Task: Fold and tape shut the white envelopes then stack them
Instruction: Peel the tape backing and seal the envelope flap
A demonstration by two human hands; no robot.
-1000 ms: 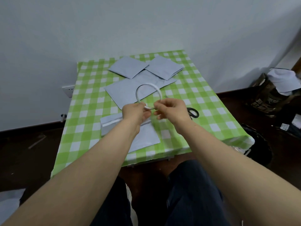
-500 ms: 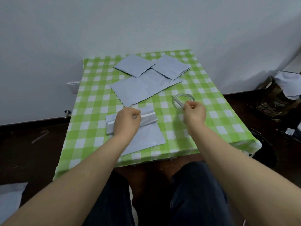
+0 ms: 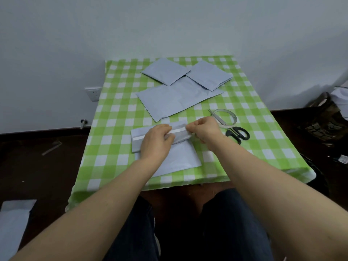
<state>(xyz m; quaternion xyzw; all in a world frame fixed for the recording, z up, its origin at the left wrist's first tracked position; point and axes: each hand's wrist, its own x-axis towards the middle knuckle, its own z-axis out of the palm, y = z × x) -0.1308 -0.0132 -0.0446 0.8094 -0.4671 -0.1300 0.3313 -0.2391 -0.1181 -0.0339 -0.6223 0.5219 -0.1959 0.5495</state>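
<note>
I am on the taping step of the nearest white paper envelope, which lies on the green-and-white checked tablecloth just in front of me. Its top flap is turned down, and a narrow white strip runs along it. My left hand sits on the flap with the fingers curled over its edge, pinning it. My right hand pinches the strip's right end between thumb and fingertips. I cannot tell whether the strip is stuck down yet.

The thin clear tape ring and the black-handled scissors lie just right of my right hand. Two folded white envelopes and one larger flat one lie farther back, overlapping.

Next, I judge, the strip must be drawn taut and smoothed flat across the flap without letting the fold spring open.
</note>
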